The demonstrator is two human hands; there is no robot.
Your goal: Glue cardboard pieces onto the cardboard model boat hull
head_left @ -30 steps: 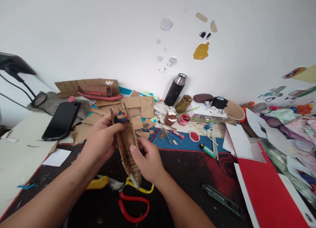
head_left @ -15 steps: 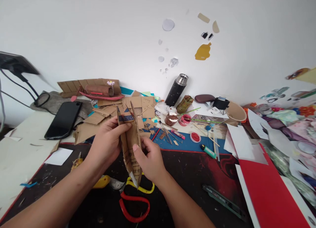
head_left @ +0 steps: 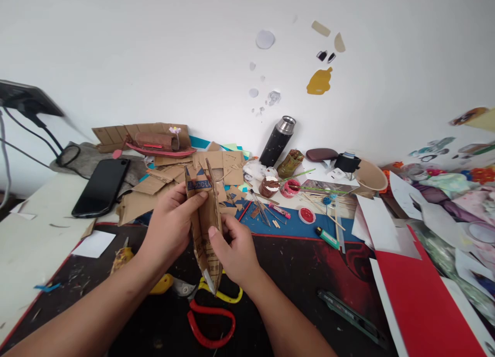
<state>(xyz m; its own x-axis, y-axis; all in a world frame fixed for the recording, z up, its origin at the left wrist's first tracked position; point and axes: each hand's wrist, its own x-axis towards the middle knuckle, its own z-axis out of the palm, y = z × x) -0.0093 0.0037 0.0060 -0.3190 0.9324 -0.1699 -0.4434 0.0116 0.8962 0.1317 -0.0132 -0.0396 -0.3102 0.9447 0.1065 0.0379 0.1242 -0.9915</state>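
Observation:
I hold a folded cardboard boat shape (head_left: 204, 218) upright over a dark mat. My left hand (head_left: 172, 225) grips its left side, thumb across the upper part near a blue printed band. My right hand (head_left: 235, 249) pinches its right side lower down, thumb pressed on the cardboard face. The pointed lower end of the piece hangs just above red and yellow scissors (head_left: 211, 316) lying on the mat.
Cardboard scraps (head_left: 154, 187) pile up behind my hands, with a black phone (head_left: 101, 187) to the left. A black flask (head_left: 278, 140), paint pots (head_left: 288, 187), brushes and sticks lie at the back. A utility knife (head_left: 350, 316) and red paper (head_left: 417, 295) sit to the right.
The view has drifted slightly, so everything sits a little further right. My hands keep the same grip on the cardboard piece, which has barely turned.

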